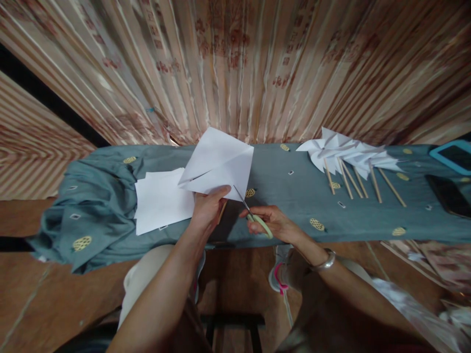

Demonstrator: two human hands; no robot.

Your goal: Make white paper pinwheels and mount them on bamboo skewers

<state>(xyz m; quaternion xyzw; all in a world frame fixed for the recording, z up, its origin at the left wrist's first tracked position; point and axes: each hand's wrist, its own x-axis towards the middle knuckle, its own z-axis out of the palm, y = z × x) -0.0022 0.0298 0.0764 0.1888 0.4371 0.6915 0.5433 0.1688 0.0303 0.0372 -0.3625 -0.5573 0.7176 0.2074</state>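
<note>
My left hand (209,208) grips the lower edge of a white square sheet of paper (224,159), thumb on top. A slit runs into the sheet from its left corner, and a crease crosses it. In my right hand (274,223) is a pair of scissors (260,223) with pale green handles. Their blades point up and left and meet the sheet's lower right corner; whether they are cutting there I cannot tell. Beneath and left of the held sheet lies a stack of white paper (162,201). A wooden stick (222,213) shows partly beside my left hand.
Several white paper pinwheels (349,153) on wooden sticks overlap at the back right. Farther right are a dark phone (449,195) and a blue-framed device (454,157). A green patterned cloth (290,191) covers the narrow table; a pleated curtain (228,73) hangs behind it.
</note>
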